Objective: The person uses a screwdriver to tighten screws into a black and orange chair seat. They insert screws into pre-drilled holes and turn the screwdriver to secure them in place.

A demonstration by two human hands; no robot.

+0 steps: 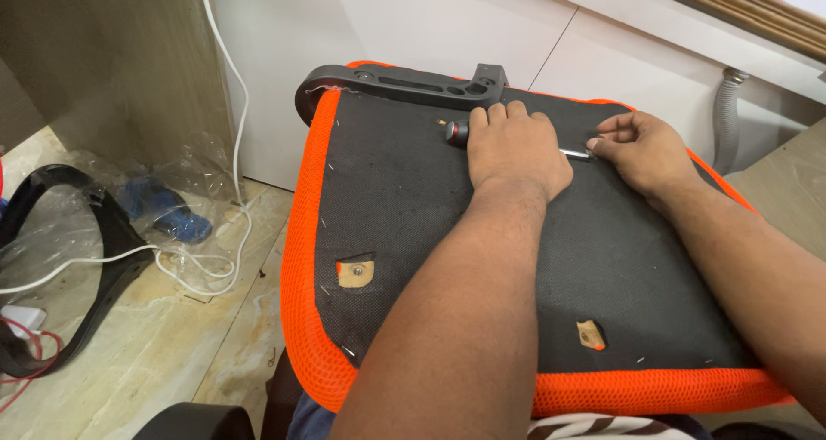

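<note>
Seat [413, 233] lies upside down across the person's lap, black fabric underside up, orange mesh around the rim. The left hand [514, 147] rests palm-down on the fabric near the far edge, fingers curled over a screwdriver [458, 131] whose black-and-red handle end sticks out to the left of the knuckles. The right hand [641, 147] sits just beside it, thumb and fingertips pinched at the metal shaft [576, 153] where its tip meets the fabric; what lies under the tip is hidden.

A black armrest bracket [404, 86] lies along the far edge of the seat, touching it; whether it is fastened there cannot be told. Two cut-outs in the fabric show bare wood, one hole [355, 273] at the near left with a metal insert in it, another hole [590, 334] at the near right, and neither has anything attached. Judging by that, the work at the far edge is in hand and the near mounting points are not yet used.

On the floor to the left lie a black curved part [103, 259], crumpled plastic wrap [163, 190] and a white cable [232, 104].
</note>
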